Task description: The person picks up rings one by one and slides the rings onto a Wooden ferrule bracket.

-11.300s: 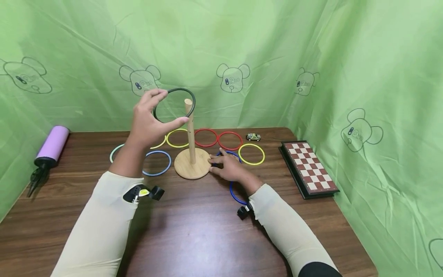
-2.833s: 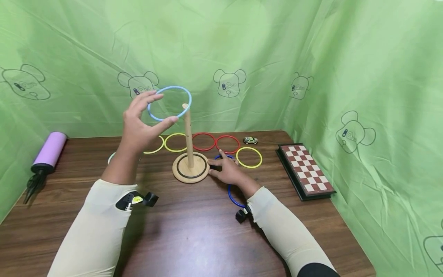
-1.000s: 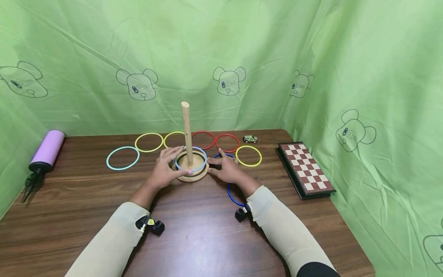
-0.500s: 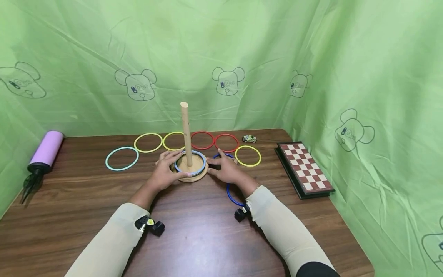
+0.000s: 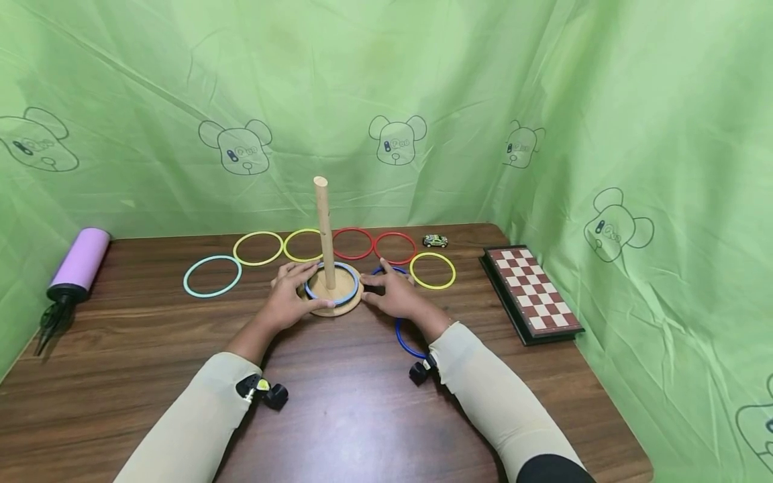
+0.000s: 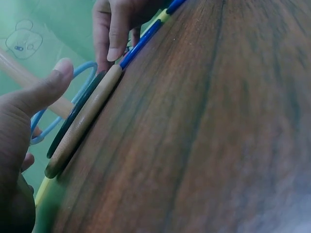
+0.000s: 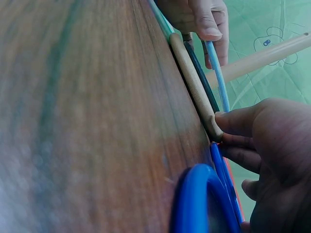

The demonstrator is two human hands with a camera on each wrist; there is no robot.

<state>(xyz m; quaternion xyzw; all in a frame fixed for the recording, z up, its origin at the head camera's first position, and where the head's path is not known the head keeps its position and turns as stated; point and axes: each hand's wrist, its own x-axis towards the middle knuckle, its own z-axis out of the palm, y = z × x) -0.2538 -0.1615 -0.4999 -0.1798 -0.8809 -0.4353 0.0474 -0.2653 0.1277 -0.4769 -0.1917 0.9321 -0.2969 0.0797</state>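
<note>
My left hand (image 5: 290,295) holds a light blue ring (image 5: 357,283) between thumb and fingers. The ring is around the upright wooden post (image 5: 325,231), low down near its round base (image 5: 339,311). In the left wrist view, a black ring (image 6: 77,114) lies on that base, with the light blue ring (image 6: 87,68) tilted a little above it. My right hand (image 5: 395,294) pinches the base's right edge between thumb and fingers; the right wrist view shows the thumb on the base's rim (image 7: 194,87).
Several rings lie flat in an arc behind the post: light blue (image 5: 188,275), yellow (image 5: 258,264), red (image 5: 395,263). Two dark blue rings lie around my right hand, one near the wrist (image 5: 403,341). Also there: toy car (image 5: 435,241), chessboard (image 5: 534,292), purple pump (image 5: 81,258).
The black ring went from my left hand onto the base. Later the light blue ring came down from the post's top and levelled. My right hand has stayed at the base.
</note>
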